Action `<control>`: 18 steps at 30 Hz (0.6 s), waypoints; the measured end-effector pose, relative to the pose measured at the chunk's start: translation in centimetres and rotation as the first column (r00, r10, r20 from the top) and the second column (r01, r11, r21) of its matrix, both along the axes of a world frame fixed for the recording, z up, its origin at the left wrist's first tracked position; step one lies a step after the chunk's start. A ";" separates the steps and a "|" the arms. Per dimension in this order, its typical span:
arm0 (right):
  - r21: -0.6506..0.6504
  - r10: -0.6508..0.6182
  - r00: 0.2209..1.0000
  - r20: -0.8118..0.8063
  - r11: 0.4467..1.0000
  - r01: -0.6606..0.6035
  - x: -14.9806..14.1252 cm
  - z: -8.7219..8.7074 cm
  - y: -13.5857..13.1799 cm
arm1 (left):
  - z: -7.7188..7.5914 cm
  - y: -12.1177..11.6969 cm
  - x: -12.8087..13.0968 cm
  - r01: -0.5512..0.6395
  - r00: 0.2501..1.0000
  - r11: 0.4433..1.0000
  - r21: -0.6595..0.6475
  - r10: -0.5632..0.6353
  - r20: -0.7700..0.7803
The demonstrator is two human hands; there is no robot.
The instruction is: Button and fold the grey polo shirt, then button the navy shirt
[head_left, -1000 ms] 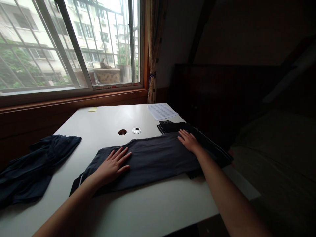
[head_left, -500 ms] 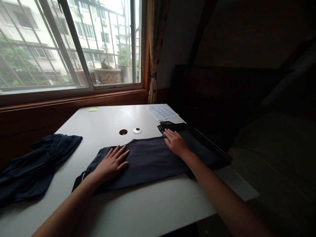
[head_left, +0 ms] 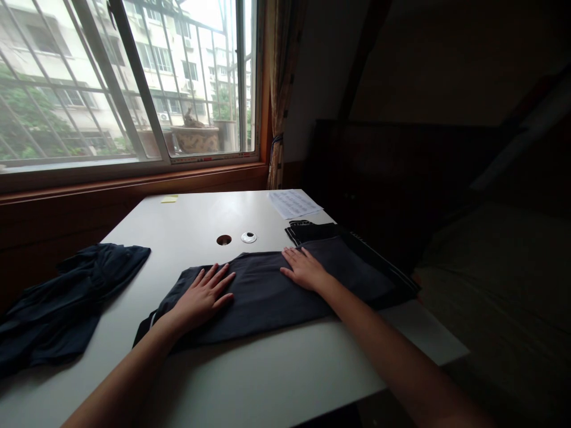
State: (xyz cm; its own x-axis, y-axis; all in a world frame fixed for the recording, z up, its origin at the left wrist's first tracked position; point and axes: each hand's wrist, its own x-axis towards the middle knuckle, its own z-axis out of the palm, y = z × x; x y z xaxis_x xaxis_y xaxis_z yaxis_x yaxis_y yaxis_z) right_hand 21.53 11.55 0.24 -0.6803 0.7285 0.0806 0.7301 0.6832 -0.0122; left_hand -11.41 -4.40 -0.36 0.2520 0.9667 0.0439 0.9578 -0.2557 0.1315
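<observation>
Folded dark grey trousers stretch across the white table, laid flat over black clothes whose white-lined edges stick out at the right and a little at the left. My left hand lies flat on the left end of the trousers, fingers spread. On their middle rests my right hand, palm down with the fingers stretched out. Neither hand grips the cloth. The layers beneath the trousers are mostly hidden.
A crumpled dark blue garment lies at the table's left edge. Toward the back are printed sheets, a yellow sticky note, a cable hole and its round cover. A window stands behind.
My right hand has slid left across the trousers, from their right end to the middle. My left hand has stayed in place on the left end.
</observation>
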 end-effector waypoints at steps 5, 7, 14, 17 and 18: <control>0.004 -0.059 0.997 0.048 0.998 0.059 2.2 0.7 1.7 | 0.1 -0.1 0.0 0.007 1.000 1.000 0.011 -0.007 0.010; -0.008 -0.081 0.996 0.041 0.997 0.082 3.1 1.0 2.2 | 0.1 -0.1 0.0 0.004 1.000 1.000 0.008 -0.004 0.008; -0.152 -0.128 0.987 -0.097 0.982 0.112 6.8 0.9 4.2 | 0.2 0.0 0.0 0.000 1.000 1.000 -0.008 0.000 0.009; -0.161 -0.147 0.977 -0.153 0.979 0.122 8.9 0.2 5.2 | 0.2 -0.1 0.0 0.002 1.000 1.000 -0.015 -0.002 0.008; -0.157 -0.158 0.975 -0.159 0.979 0.133 9.6 0.0 5.5 | 0.3 -0.1 0.0 0.002 1.000 1.000 -0.017 -0.002 0.009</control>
State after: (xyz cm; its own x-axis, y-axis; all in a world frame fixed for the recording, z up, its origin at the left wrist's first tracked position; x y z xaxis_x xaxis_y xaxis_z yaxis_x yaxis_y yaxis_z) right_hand 31.18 17.07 0.24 -0.5516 0.8309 0.0725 0.8001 0.5517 -0.2355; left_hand -11.39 -4.47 -0.08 0.2535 0.9669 0.0296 0.9561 -0.2551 0.1442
